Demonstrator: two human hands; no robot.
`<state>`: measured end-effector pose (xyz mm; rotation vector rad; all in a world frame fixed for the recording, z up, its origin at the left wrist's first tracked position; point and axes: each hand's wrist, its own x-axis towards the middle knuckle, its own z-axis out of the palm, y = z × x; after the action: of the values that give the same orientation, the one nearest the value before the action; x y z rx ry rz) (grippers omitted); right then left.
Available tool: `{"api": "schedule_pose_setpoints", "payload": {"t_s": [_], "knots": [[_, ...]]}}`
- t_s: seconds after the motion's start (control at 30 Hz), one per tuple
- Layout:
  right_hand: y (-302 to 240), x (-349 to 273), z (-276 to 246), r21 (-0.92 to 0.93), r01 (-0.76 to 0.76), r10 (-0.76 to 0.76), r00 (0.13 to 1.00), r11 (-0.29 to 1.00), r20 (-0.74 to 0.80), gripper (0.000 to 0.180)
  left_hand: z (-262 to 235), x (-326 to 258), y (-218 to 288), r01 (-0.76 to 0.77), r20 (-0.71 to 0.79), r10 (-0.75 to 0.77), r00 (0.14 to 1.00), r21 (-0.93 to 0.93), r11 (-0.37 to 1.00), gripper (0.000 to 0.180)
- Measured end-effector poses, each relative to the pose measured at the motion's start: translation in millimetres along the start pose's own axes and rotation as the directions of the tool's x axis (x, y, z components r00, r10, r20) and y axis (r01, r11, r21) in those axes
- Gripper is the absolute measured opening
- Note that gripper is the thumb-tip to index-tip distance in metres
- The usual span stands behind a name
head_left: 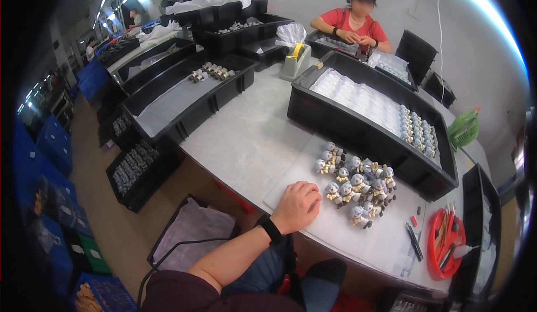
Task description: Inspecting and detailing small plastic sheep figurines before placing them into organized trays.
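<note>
My left hand (pixel 299 205), a dark band round its wrist, rests on the pale table near its front edge. Its fingers are curled in and pressed together; the palm side is hidden, so anything in them is out of sight. Just right of the knuckles stands a cluster of small figurines (pixel 358 184) with grey hair and white-and-yellow clothes. Some stand upright and others lean or lie against one another. Behind them, a long black tray (pixel 369 123) holds white padded sheeting and rows of similar figurines (pixel 418 130) at its right end. My right hand is out of view.
A red dish (pixel 433 256) of brushes and tools sits at the right, with black pens (pixel 414 241) beside it. At the left are black trays (pixel 184 116), some with parts. Behind the large tray stands a tape dispenser (pixel 296 63). A person in red (pixel 358 26) works across the table.
</note>
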<state>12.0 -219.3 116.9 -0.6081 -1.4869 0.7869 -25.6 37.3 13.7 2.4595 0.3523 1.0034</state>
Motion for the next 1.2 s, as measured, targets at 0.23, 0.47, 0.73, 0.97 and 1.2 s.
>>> {"api": "schedule_pose_setpoints", "payload": {"t_s": [0.23, 0.47, 0.73, 0.97, 1.2], "knots": [[113, -158, 13, -0.423, -0.891, 0.796, 0.373, 0.164, -0.477, 0.038, -1, 1, 1, -0.014, 0.013, 0.014, 1.000, -0.017, 1.000, 0.011], [162, -213, 22, -0.679, -0.712, 0.710, 0.384, -0.180, -0.590, 0.054, 2, 5, 1, -0.009, 0.021, 0.009, 1.000, 0.001, 1.000, 0.009], [172, -195, -31, -0.367, -0.905, 0.560, 0.193, -0.216, -0.806, 0.071, 6, 2, -3, -0.042, 0.044, 0.042, 0.998, -0.008, 0.999, 0.010], [163, -190, -30, -0.620, -0.703, 0.245, 0.569, -0.349, -0.784, 0.036, 6, 1, -4, -0.042, 0.035, 0.043, 0.998, -0.016, 0.999, 0.011], [103, -138, 16, -0.175, -0.950, 0.662, 0.305, 0.257, -0.685, 0.016, 4, 3, 1, -0.060, 0.052, 0.061, 0.997, -0.005, 0.998, 0.011]]}}
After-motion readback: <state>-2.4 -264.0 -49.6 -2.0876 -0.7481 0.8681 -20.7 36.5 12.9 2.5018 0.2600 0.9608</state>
